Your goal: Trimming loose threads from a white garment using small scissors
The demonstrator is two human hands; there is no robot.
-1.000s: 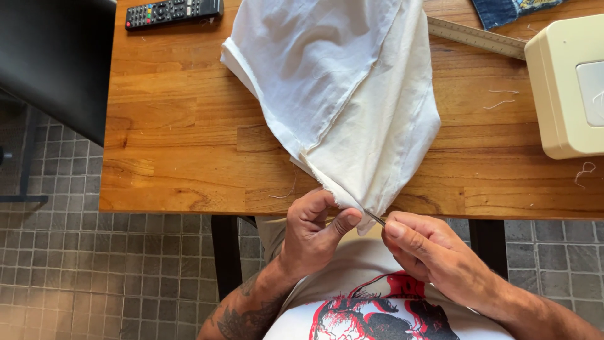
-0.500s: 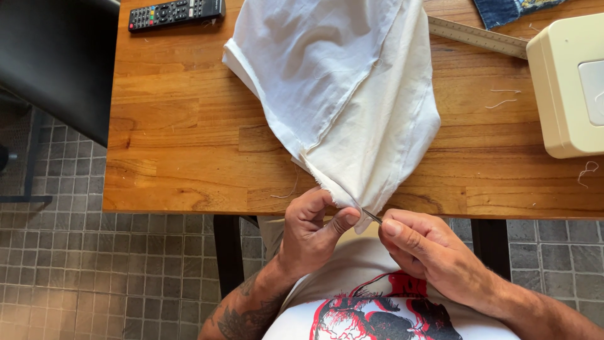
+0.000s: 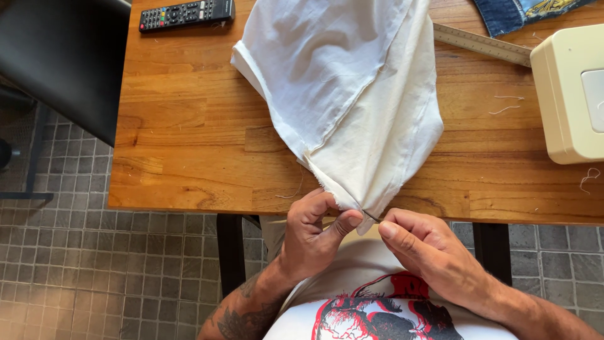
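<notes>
- Pinching the bottom corner of the cloth (image 3: pixel 352 107), the left hand (image 3: pixel 311 236) presses thumb against forefinger with the fabric edge between them, at the table's near edge.
- A thin dark sliver, likely a needle (image 3: pixel 371 217) (too small to be sure), shows between the two hands; the right hand (image 3: pixel 428 252) has thumb and forefinger drawn together at its end, just at 3 o'clock of the left thumb.
- The remaining fingers of both hands curl inward, loosely closed.
- The grip looks meant to keep the corner taut and steady so the right hand can work at the seam, which I judge from how close the fingertips sit.
- The cloth fans out toward 12 o'clock from that corner, two layers (one white, one cream) lying flat on the table (image 3: pixel 189 151), so its weight rests on the wood rather than on the fingers.
- At 2 o'clock stands a cream box (image 3: pixel 566 94) with its lid shut; what is in it cannot be seen.
- A ruler (image 3: pixel 481 44) lies at 1 o'clock beside the cloth, with denim (image 3: pixel 509 12) beyond it.
- A remote (image 3: pixel 185 12) lies at 11 o'clock, well apart from the hands.
- Loose threads (image 3: pixel 506 104) lie on the wood between ruler and box.
</notes>
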